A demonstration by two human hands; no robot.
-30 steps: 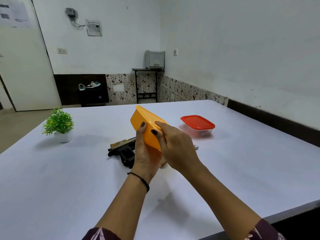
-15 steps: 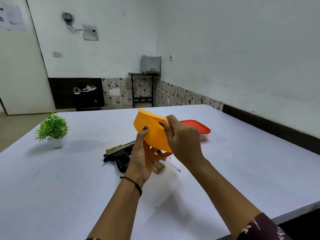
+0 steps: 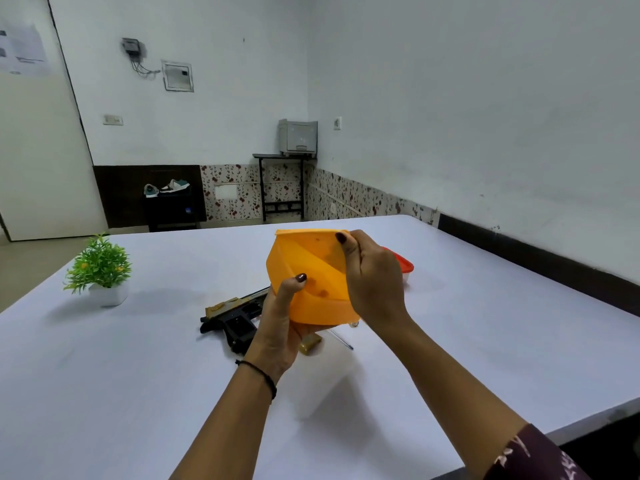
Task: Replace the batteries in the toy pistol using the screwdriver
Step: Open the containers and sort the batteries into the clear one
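Both hands hold an orange plastic box (image 3: 311,285) above the table. My left hand (image 3: 280,327) grips its lower left side, thumb on the wall. My right hand (image 3: 372,282) grips the orange lid at the top right and has it partly lifted off the box. The black and gold toy pistol (image 3: 235,315) lies on the white table (image 3: 138,375) behind my left hand, partly hidden. A thin screwdriver shaft (image 3: 341,339) and a small gold piece (image 3: 310,344) show on the table under the box.
A clear box with a red lid (image 3: 403,265) sits behind my right hand. A small green plant in a white pot (image 3: 100,271) stands at the table's far left. The table's front right edge (image 3: 588,420) is close to my right arm.
The lid has come up from the box at its right side under my right hand, and the box has tilted so its wall faces me. The view has shifted slightly.
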